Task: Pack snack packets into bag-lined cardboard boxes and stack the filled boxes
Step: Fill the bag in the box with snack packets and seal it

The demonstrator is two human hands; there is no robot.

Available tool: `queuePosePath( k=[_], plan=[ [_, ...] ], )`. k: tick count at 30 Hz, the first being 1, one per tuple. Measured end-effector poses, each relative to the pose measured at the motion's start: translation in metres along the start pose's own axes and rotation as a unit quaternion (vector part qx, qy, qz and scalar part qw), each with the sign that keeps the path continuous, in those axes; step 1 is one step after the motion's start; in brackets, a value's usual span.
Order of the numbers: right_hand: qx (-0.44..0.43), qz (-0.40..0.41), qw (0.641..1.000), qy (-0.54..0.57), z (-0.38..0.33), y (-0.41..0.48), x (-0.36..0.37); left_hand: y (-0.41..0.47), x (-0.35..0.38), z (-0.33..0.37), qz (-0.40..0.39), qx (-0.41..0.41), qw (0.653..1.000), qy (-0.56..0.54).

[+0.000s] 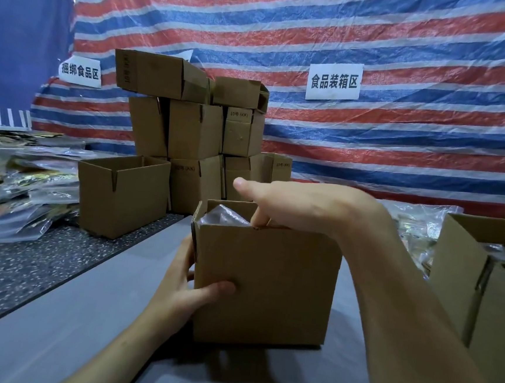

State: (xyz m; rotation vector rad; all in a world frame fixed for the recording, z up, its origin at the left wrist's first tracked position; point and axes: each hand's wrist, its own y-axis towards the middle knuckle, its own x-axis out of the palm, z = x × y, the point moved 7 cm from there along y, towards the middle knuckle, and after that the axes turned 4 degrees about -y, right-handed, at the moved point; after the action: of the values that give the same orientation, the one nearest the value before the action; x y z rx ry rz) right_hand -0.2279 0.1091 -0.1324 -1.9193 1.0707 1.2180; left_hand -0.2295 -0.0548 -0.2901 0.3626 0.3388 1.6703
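The cardboard box (264, 284) stands upright on the grey table (65, 327), near the front and at the middle, with a clear plastic bag (224, 216) showing inside its open top. The left hand (184, 292) grips the box's left side, thumb pressed across the front wall. The right hand (287, 203) reaches over the top, thumb held straight out, fingers dipped inside behind the front wall; whether they hold the bag cannot be told. Behind stands a stack of boxes (195, 131), with an open box (122, 195) at its left. Snack packets (25, 189) lie heaped at the far left. A striped tarp (381, 34) hangs at the back.
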Motion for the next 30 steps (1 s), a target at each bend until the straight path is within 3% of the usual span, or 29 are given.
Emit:
queuePosePath(
  k=[4, 8, 13, 18, 24, 30],
  plan=[
    [-0.011, 0.009, 1.000, -0.005, 0.000, 0.004, -0.006, 0.000, 0.001, 0.000, 0.000, -0.007, 1.000, -0.004],
    [0.037, -0.030, 0.999, 0.016, 0.010, 0.017, 0.015, -0.001, 0.001, -0.001, -0.001, -0.002, 1.000, 0.004],
    [0.080, -0.010, 0.997, 0.013, 0.016, 0.013, 0.004, -0.001, 0.004, 0.001, -0.006, 0.002, 1.000, 0.008],
    [-0.040, 0.076, 0.994, 0.063, -0.008, -0.003, -0.024, 0.001, 0.003, 0.002, -0.003, 0.008, 1.000, 0.014],
    [0.003, -0.023, 1.000, 0.011, -0.011, 0.006, 0.020, -0.001, 0.003, 0.002, -0.007, 0.000, 1.000, 0.006],
    [0.022, 0.008, 1.000, 0.015, -0.002, 0.017, 0.016, 0.000, 0.004, 0.000, -0.008, -0.010, 1.000, -0.004]
  ],
)
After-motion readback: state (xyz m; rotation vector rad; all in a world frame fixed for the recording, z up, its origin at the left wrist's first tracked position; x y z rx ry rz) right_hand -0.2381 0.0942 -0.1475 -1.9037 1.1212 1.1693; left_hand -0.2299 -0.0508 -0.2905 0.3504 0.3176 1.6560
